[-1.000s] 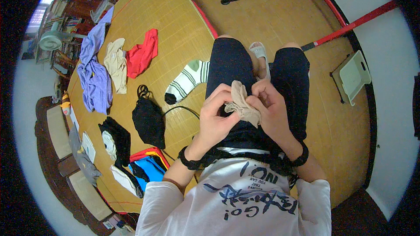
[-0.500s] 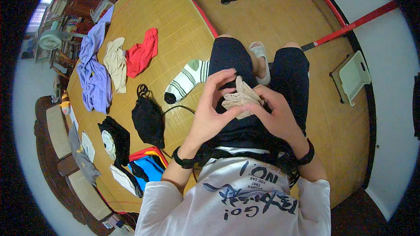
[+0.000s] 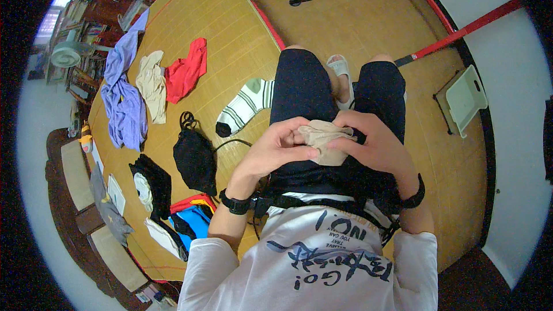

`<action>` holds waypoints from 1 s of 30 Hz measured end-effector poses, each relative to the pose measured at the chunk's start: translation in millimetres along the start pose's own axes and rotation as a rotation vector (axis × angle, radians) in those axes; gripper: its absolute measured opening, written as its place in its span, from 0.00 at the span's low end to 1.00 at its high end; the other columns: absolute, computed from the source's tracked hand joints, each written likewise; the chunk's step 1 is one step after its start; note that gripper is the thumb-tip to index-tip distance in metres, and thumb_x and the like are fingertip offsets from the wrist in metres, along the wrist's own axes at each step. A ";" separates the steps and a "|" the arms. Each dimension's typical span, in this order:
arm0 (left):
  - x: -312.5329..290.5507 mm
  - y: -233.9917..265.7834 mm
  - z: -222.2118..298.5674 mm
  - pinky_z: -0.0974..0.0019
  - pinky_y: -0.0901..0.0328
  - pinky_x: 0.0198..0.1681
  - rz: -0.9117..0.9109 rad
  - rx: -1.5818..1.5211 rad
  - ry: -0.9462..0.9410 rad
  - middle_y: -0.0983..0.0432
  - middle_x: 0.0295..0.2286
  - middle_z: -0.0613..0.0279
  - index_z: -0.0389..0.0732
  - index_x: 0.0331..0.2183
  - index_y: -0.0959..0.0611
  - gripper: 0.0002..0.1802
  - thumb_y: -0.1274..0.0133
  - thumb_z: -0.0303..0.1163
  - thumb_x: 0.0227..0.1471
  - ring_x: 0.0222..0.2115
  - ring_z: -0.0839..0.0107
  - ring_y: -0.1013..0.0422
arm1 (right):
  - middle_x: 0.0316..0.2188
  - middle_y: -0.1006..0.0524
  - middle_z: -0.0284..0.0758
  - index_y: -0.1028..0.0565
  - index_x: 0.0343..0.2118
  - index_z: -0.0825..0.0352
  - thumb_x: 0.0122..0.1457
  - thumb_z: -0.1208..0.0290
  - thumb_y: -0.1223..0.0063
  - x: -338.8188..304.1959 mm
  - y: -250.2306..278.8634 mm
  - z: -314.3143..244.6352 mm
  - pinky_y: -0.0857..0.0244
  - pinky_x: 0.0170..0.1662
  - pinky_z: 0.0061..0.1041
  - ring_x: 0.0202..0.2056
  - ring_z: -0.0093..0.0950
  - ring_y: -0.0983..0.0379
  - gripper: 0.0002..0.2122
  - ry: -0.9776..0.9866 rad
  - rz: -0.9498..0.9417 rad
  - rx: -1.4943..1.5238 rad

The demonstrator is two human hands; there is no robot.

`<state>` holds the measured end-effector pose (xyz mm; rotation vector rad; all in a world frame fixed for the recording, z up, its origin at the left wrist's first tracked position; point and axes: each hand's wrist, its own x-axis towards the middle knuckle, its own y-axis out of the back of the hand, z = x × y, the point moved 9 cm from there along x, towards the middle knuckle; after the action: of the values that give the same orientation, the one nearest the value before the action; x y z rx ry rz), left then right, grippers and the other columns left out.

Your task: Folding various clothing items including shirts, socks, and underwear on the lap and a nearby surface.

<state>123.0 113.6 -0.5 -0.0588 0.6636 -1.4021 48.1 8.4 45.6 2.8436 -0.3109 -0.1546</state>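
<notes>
Above my lap, a small bunched piece of thin beige cloth is pinched from both sides; its exact kind does not show. My left hand grips its left edge, with the thumb on the near side and the fingers partly inside the folds. My right hand holds the right edge between thumb and fingers. On the mat left of my thigh lies a white sock with green and dark stripes. Farther left are a black drawstring pouch, a red garment and a beige garment.
Lavender clothing lies along the mat's far left. Folded black clothes and a blue folded item sit at the near left. A cable runs by the pouch. Right of my legs stand a red metal frame and a pale green plastic tray.
Both hands have lowered slightly. My left fingers, raised and apart before, now close on the cloth, which is spread flatter and wider between the hands.
</notes>
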 end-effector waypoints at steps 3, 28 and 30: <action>4.1 1.8 10.5 0.71 0.35 0.46 0.084 -0.099 -0.181 0.30 0.44 0.58 0.35 0.49 0.32 0.27 0.43 0.18 0.47 0.43 0.76 0.32 | 0.27 0.25 0.40 0.27 0.34 0.69 0.52 0.67 0.43 -0.8 3.5 6.0 0.35 0.34 0.28 0.29 0.32 0.27 0.11 -0.028 0.066 0.015; -36.3 -20.5 90.0 0.66 0.34 0.36 0.552 1.015 -0.740 0.24 0.30 0.58 0.38 0.27 0.21 0.10 0.42 0.17 0.37 0.32 0.62 0.28 | 0.46 0.31 0.44 0.33 0.42 0.67 0.44 0.63 0.34 -6.3 7.3 -4.2 0.38 0.47 0.33 0.47 0.39 0.33 0.24 0.029 0.352 -0.254; -39.6 -25.6 96.0 0.67 0.33 0.35 0.514 1.021 -0.781 0.24 0.30 0.57 0.37 0.28 0.21 0.10 0.42 0.16 0.37 0.31 0.62 0.27 | 0.50 0.35 0.44 0.35 0.46 0.68 0.42 0.64 0.33 -2.7 6.1 -22.3 0.41 0.50 0.35 0.51 0.41 0.38 0.29 0.133 0.317 -0.328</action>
<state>143.7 112.1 104.5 0.3379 -0.6772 -0.9569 47.4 9.1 68.8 2.4308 -0.6365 0.0448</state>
